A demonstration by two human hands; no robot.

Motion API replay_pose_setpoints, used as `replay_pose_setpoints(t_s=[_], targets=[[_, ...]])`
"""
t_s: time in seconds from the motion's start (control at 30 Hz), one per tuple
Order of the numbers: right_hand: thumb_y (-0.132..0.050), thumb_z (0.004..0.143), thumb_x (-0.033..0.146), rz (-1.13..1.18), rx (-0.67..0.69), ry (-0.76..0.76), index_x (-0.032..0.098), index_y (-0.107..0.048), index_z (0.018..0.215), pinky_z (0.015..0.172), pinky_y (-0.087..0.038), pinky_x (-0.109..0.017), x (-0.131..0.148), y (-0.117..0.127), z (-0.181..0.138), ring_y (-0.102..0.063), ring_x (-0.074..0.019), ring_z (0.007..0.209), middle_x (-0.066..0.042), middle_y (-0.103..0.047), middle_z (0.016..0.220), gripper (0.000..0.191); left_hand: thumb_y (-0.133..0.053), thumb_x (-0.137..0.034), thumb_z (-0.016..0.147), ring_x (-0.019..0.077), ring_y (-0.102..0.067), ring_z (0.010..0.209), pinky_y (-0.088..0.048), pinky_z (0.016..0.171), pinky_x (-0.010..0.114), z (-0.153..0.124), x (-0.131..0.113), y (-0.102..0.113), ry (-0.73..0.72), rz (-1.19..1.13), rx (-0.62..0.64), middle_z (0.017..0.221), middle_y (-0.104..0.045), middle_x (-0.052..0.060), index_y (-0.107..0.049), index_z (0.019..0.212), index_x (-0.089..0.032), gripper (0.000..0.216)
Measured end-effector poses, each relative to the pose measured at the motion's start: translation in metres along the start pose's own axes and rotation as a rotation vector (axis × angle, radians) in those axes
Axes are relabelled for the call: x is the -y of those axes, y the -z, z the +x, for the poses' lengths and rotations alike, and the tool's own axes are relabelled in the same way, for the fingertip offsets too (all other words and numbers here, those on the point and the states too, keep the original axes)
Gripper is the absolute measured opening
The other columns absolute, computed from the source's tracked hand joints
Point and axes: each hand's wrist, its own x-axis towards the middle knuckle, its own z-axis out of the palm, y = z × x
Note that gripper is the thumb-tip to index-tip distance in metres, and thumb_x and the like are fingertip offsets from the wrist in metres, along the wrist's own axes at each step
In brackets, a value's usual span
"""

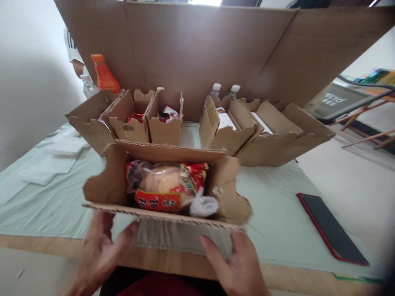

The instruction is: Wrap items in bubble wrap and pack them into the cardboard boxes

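Note:
Close in front of me, an open cardboard box [173, 152] is held lengthwise and tipped so that its inside faces me. Inside it lies a red and clear snack packet [166, 181] with pale rounded pieces showing. A white rolled bundle, perhaps cloth [203, 205], rests at the packet's right end. My left hand [105, 246] grips the box from below at its left end, thumb against the front wall. At the right end my right hand [234, 259] does the same. The fingers of both hands are partly hidden under the box.
More cardboard boxes [165, 131] with packets inside stand in a row before a tall cardboard panel [197, 49]. An orange bottle [106, 78] and clear bottles [234, 90] stand behind them. A red-edged phone [333, 228] lies right; clear plastic sheets [46, 166] lie left.

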Motion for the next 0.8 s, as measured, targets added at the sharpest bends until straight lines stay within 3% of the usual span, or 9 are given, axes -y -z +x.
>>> replay_pose_setpoints(t_s=[0.1,0.17,0.27,0.33,0.47,0.57,0.67,0.8], targets=[[-0.062,0.094,0.033,0.089,0.037,0.06,0.024,-0.051,0.147,0.099,-0.058,-0.048,0.014,-0.02,0.033,-0.067,-0.0324,0.118,-0.013,-0.067,0.134,0.055,-0.072,-0.036,0.09,0.0331,-0.054,0.14,-0.041,0.12,0.059,0.028,-0.008,0.008,-0.057,-0.059,-0.034,0.142,-0.059,0.008,-0.047,0.146,-0.031,0.061],[-0.063,0.094,0.035,0.105,-0.016,0.026,0.023,-0.055,0.14,0.093,-0.06,-0.045,0.011,-0.02,0.052,-0.069,-0.0296,0.108,-0.012,-0.07,0.122,0.048,-0.072,-0.033,0.09,0.0308,-0.055,0.138,-0.044,0.119,0.056,0.046,-0.015,-0.003,-0.113,-0.096,-0.022,0.144,-0.058,0.008,-0.045,0.145,-0.032,0.061],[-0.066,0.093,0.04,0.05,-0.14,-0.086,0.024,-0.064,0.12,0.081,-0.059,-0.04,-0.015,-0.006,0.05,-0.069,-0.0259,0.092,-0.008,-0.071,0.102,0.032,-0.069,-0.029,0.091,0.0276,-0.06,0.13,-0.049,0.114,0.051,0.065,-0.021,-0.041,-0.186,-0.129,0.08,0.14,-0.061,0.008,-0.047,0.142,-0.03,0.055],[-0.067,0.092,0.043,0.026,-0.203,-0.164,0.024,-0.064,0.116,0.079,-0.059,-0.039,-0.037,0.005,0.033,-0.069,-0.0255,0.09,-0.007,-0.071,0.101,0.03,-0.066,-0.028,0.091,0.0277,-0.061,0.129,-0.049,0.114,0.05,0.079,-0.021,-0.072,-0.228,-0.132,0.167,0.14,-0.062,0.009,-0.046,0.143,-0.027,0.055],[-0.068,0.091,0.047,0.076,-0.101,-0.284,0.025,-0.058,0.136,0.082,-0.062,-0.041,-0.069,0.016,-0.011,-0.073,-0.0258,0.09,-0.011,-0.072,0.119,0.051,-0.064,-0.032,0.092,0.033,-0.044,0.148,-0.034,0.125,0.056,0.104,-0.011,-0.124,-0.251,-0.099,0.221,0.161,-0.045,0.016,-0.031,0.158,-0.022,0.074],[-0.069,0.09,0.049,0.078,-0.055,-0.368,0.025,-0.052,0.147,0.083,-0.063,-0.042,-0.084,0.02,-0.021,-0.074,-0.0255,0.089,-0.013,-0.071,0.128,0.064,-0.065,-0.034,0.092,0.0359,-0.025,0.159,-0.022,0.129,0.06,0.098,0.006,-0.145,-0.251,-0.021,0.191,0.171,-0.027,0.018,-0.023,0.162,-0.023,0.083],[-0.073,0.089,0.052,0.174,-0.147,-0.44,0.023,-0.051,0.147,0.085,-0.063,-0.041,-0.103,0.025,0.002,-0.074,-0.0266,0.097,-0.016,-0.068,0.133,0.069,-0.064,-0.031,0.093,0.0365,-0.013,0.162,-0.018,0.129,0.063,0.075,0.022,-0.154,-0.282,0.036,0.208,0.174,-0.016,0.018,-0.017,0.165,-0.026,0.086],[-0.083,0.075,0.06,0.409,-0.136,-0.393,0.021,-0.064,0.124,0.087,-0.062,-0.041,-0.135,0.026,0.049,-0.073,-0.0312,0.106,-0.016,-0.074,0.123,0.066,-0.064,-0.033,0.093,0.0386,-0.016,0.161,-0.023,0.127,0.065,0.056,0.031,-0.157,-0.308,0.072,0.309,0.174,-0.013,0.02,-0.017,0.165,-0.025,0.087]])
